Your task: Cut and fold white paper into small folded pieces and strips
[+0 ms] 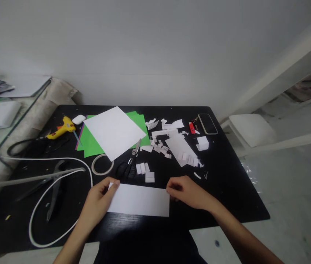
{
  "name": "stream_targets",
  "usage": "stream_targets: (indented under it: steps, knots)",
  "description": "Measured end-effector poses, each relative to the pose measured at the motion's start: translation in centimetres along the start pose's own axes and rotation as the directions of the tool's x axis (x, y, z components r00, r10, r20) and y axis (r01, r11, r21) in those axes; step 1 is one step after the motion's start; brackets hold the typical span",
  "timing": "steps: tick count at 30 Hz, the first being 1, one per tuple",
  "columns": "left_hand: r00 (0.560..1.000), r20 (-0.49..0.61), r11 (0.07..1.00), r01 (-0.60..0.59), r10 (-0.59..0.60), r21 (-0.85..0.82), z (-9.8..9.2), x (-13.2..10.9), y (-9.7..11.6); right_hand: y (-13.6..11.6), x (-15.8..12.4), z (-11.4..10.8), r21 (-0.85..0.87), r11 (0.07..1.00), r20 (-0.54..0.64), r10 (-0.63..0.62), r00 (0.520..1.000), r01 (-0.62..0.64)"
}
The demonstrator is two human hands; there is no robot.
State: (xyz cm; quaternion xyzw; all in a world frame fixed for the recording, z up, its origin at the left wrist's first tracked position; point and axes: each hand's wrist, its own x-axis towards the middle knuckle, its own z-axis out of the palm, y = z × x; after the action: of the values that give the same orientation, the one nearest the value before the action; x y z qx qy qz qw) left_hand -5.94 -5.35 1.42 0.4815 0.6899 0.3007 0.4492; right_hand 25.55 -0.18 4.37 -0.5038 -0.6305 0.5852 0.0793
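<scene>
A white paper strip lies flat near the front edge of the black table. My left hand rests on the strip's left end, thumb and fingers pinched on its top corner. My right hand grips the strip's right end with its fingers curled. Just behind the strip lie black-handled scissors and a roll of tape.
A white sheet lies on green paper at the back. Several white paper scraps, a phone, a red lighter, a yellow glue gun, pliers and a white cable are spread about.
</scene>
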Motion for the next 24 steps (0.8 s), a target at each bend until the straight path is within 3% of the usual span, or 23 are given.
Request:
stream_targets:
  steps: [3, 6, 9, 11, 15, 18, 24]
  knots:
    - [0.999, -0.029, 0.984, -0.036, 0.041, 0.177, 0.4, -0.5, -0.9, 0.8, 0.5, 0.8, -0.140, 0.990, -0.114, -0.046, 0.992, 0.029]
    - [0.981, -0.073, 0.907, -0.136, 0.180, 0.398, 0.6, -0.9, -1.2, 1.4, 0.9, 1.8, -0.299, 0.954, -0.302, -0.131, 0.944, 0.037]
    - [0.894, -0.175, 0.758, -0.231, 0.412, 0.610, 1.2, -1.5, -1.7, 1.8, 0.7, 3.5, -0.355, 0.930, -0.438, -0.251, 0.863, 0.090]
    - [0.843, -0.159, 0.667, -0.276, 0.514, 0.692, 2.0, -2.1, -2.2, 2.1, 0.4, 5.0, -0.374, 0.901, -0.444, -0.382, 0.811, 0.220]
    - [0.785, 0.044, 0.574, -0.489, 0.619, 0.657, 4.5, -3.3, -3.4, 2.6, 0.1, 8.8, -0.454, 0.791, -0.317, -0.573, 0.755, 0.410]
    - [0.750, 0.136, 0.516, -0.563, 0.648, 0.646, 6.1, -3.8, -4.0, 3.1, 0.4, 10.7, -0.536, 0.729, -0.226, -0.610, 0.760, 0.426]
    - [0.752, 0.173, 0.507, -0.577, 0.636, 0.640, 6.9, -4.0, -4.6, 3.3, 0.7, 11.5, -0.601, 0.697, -0.171, -0.590, 0.789, 0.391]
